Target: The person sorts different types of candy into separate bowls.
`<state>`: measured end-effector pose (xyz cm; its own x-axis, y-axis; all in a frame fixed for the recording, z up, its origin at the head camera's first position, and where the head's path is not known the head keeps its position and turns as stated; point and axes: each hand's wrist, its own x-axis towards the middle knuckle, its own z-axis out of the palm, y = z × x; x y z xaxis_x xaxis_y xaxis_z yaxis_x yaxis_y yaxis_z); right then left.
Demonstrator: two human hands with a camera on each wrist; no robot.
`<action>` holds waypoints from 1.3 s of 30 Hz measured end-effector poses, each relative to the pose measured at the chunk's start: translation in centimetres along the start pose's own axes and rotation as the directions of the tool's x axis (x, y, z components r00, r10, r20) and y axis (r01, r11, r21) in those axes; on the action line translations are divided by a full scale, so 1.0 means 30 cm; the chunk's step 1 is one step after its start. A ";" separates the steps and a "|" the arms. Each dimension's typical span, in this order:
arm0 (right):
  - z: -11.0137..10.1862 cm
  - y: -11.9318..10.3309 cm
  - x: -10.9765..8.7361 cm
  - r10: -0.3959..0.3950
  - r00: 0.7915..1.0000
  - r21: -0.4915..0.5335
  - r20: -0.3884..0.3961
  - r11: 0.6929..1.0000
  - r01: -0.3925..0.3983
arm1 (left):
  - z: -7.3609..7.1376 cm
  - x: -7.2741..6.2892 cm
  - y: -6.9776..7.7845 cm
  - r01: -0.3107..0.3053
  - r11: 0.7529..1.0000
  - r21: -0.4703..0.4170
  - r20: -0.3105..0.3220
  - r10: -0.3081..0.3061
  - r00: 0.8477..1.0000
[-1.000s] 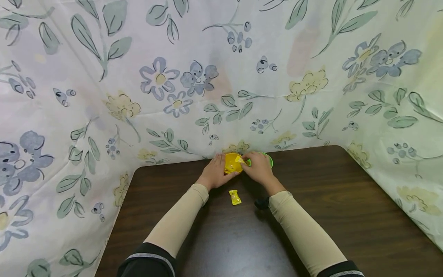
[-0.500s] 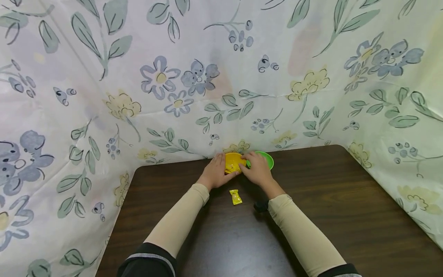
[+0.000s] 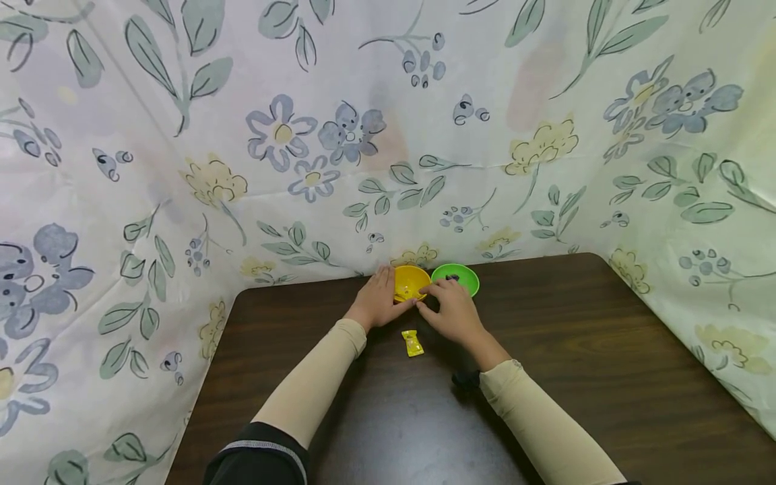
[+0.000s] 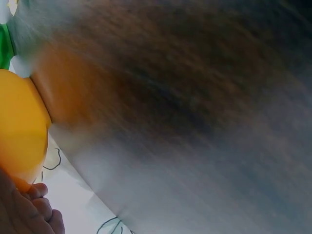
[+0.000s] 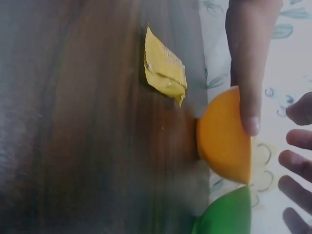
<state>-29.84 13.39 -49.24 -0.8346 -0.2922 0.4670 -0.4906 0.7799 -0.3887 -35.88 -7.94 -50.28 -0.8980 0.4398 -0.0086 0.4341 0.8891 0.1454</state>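
My left hand (image 3: 377, 301) holds the yellow bowl (image 3: 413, 275) at the table's far edge, its fingers along the left side and its thumb along the near rim. Small yellow pieces lie inside the bowl. The right hand (image 3: 453, 311) hovers at the bowl's near right rim; in the right wrist view its fingers (image 5: 297, 165) are spread, with nothing between them. A yellow wrapped candy (image 3: 412, 343) lies on the table nearer the person. Touching the yellow bowl on its right is a green bowl (image 3: 469, 277), partly covered by the right hand, with something small and dark in it.
The dark wooden table (image 3: 576, 337) extends to both sides and toward the person. A flower-printed cloth (image 3: 339, 222) hangs right behind its far edge and along both sides. A black band (image 3: 465, 380) is on the right wrist.
A second before, the right hand pinched a yellow wrapped candy over the yellow bowl; it has let go and drawn back toward the person, uncovering more of the green bowl. The left hand stays put.
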 end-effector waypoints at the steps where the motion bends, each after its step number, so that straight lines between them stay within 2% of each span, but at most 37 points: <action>1: -0.002 -0.004 -0.006 -0.001 1.000 -0.002 0.008 1.000 0.001 | 0.002 0.001 -0.001 0.002 1.000 0.004 0.003 -0.002 1.000; 9: -0.014 -0.031 -0.059 -0.005 0.999 0.020 0.049 1.000 0.004 | 0.009 0.005 -0.002 0.008 1.000 0.001 -0.011 -0.008 1.000; 20: 0.009 -0.014 -0.146 0.080 0.982 0.000 0.173 0.997 -0.081 | 0.003 0.003 0.005 0.020 1.000 -0.005 0.009 -0.020 1.000; 27: 0.020 -0.022 -0.172 0.091 0.965 -0.016 0.245 0.996 -0.090 | 0.005 0.002 0.005 0.020 1.000 -0.016 -0.001 -0.020 1.000; 32: 0.031 -0.024 -0.186 0.113 0.944 -0.034 0.309 0.994 -0.107 | 0.015 0.004 0.002 0.017 1.000 -0.020 -0.006 -0.017 1.000; 39: 0.038 -0.031 -0.188 0.120 0.942 -0.058 0.313 0.993 -0.107 | 0.013 0.006 0.001 0.014 1.000 -0.005 0.001 -0.014 1.000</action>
<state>-24.97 13.68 -52.40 -0.9236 -0.3548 0.1453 -0.3830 0.8374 -0.3899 -36.02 -7.78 -50.67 -0.9039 0.4275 -0.0118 0.4211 0.8945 0.1505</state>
